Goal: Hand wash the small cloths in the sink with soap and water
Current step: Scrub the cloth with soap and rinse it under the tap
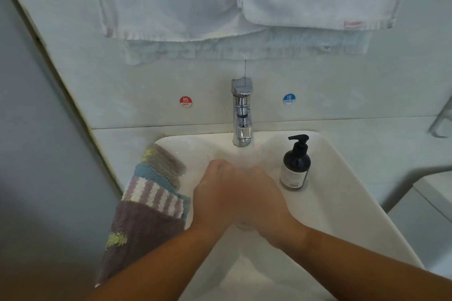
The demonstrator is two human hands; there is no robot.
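Both of my hands are pressed together over the white sink point(342, 178), just below the chrome faucet point(242, 115). My left hand point(215, 190) has its fingers curled at the knuckles, and no cloth shows in it. My right hand point(264, 200) lies against it, blurred, with its fingers hidden. Several small fuzzy cloths point(151, 193), striped in grey, blue, white and purple, hang in a pile over the sink's left rim, touching neither hand. A dark pump soap bottle point(294, 166) stands on the sink's right side.
White towels point(244, 2) hang on the wall above the faucet. A red HOT sticker point(186, 101) and a blue COLD sticker point(289, 99) flank the faucet. A grey wall runs along the left, and a white ledge sits at the right.
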